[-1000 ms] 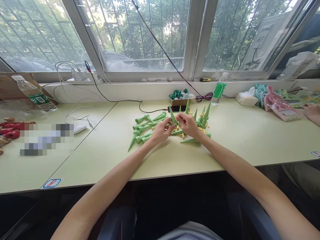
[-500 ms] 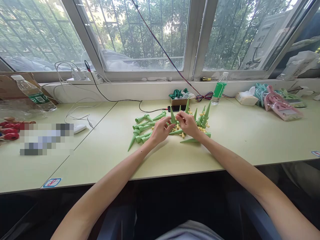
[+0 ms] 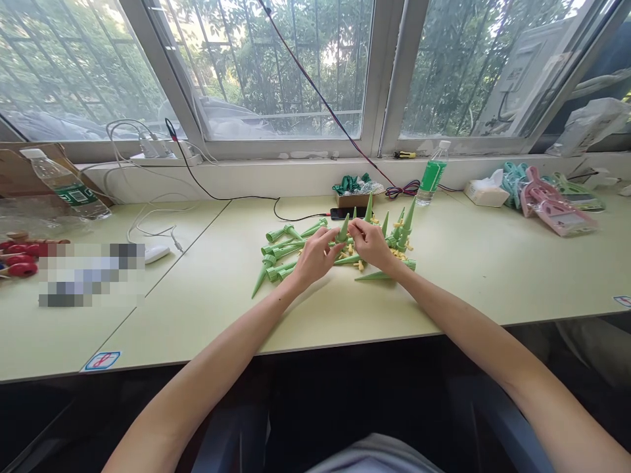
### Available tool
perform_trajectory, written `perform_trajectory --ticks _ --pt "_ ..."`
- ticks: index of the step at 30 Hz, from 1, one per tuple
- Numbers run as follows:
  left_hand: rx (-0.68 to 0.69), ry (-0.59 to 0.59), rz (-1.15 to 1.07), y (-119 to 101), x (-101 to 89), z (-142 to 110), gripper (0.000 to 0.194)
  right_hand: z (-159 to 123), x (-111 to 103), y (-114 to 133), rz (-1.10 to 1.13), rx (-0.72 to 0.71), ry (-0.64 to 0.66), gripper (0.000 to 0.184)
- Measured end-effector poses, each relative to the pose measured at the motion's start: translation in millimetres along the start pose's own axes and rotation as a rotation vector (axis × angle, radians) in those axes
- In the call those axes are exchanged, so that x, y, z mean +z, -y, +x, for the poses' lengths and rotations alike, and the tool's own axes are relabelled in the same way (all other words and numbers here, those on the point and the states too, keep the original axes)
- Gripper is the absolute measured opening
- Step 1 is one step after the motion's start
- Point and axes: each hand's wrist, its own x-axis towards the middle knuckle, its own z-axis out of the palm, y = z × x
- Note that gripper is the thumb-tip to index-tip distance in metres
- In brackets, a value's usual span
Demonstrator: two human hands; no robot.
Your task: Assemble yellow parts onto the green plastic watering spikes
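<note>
My left hand (image 3: 315, 255) is closed on a green plastic watering spike (image 3: 344, 228), whose point tilts up and to the right. My right hand (image 3: 369, 243) is right beside it, fingers pinched at the spike; whatever small part they hold is hidden. Left of my hands lie several green spikes with ribbed caps (image 3: 280, 251) on their sides. Behind my right hand several more spikes (image 3: 407, 226) stand point up. Small yellow valve pieces (image 3: 361, 266) are scattered among them, and one spike (image 3: 374, 276) lies in front of my right wrist.
Behind the spikes are a phone (image 3: 342, 213) on a cable and a small box (image 3: 353, 199). Further right stand a water bottle (image 3: 433, 174), a tissue box (image 3: 487, 192) and bagged pink dustpans (image 3: 547, 200). On the left are white cables (image 3: 152, 210), another bottle (image 3: 69, 187) and red wooden pieces (image 3: 20, 259).
The spike in my left hand has tipped from nearly upright toward the right. Both hands stay close together in about the same place. Another person's hand at the far right has left the view.
</note>
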Motion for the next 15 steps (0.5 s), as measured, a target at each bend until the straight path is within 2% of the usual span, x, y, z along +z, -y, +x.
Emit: perform_trajectory --ticks 4,15 --pt "-0.104 0.006 -0.081 -2.0 6.2 -1.0 0.020 -0.6 2.3 -2.5 -0.020 -0.003 -0.003 0.032" --pt "-0.320 0.099 -0.319 -8.8 4.1 0.5 0.034 -1.8 4.6 -9.1 -0.034 -0.047 0.033 0.040"
